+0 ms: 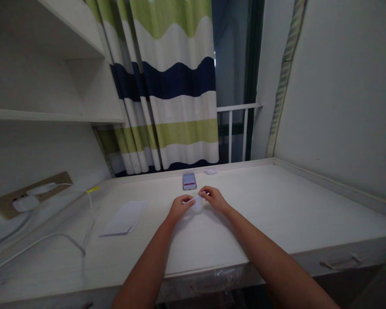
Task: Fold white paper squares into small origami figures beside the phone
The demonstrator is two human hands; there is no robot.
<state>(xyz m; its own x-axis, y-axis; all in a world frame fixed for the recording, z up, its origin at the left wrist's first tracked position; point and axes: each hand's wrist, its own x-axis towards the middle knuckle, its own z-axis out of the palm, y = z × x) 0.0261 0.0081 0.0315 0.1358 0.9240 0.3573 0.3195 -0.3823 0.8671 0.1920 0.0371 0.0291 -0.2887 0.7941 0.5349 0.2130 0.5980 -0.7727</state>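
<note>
The left hand (180,209) and right hand (215,199) hold their grips closed on a small translucent white sheet (197,203), over the white laminate worktop (270,206). Just beyond lies a dark-framed smartphone (189,181), its screen writing too small to read

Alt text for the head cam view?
The person's left hand and right hand pinch a small white translucent scrap above a white desk. A smartphone lies beyond them, folded white paper to the left, before a striped curtain.

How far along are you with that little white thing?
Looks done: a small white scrap sits by the far edge of the desk. In hand: the left hand and right hand pinch a soft white piece. Left: a folded white paper lies untouched.
</note>
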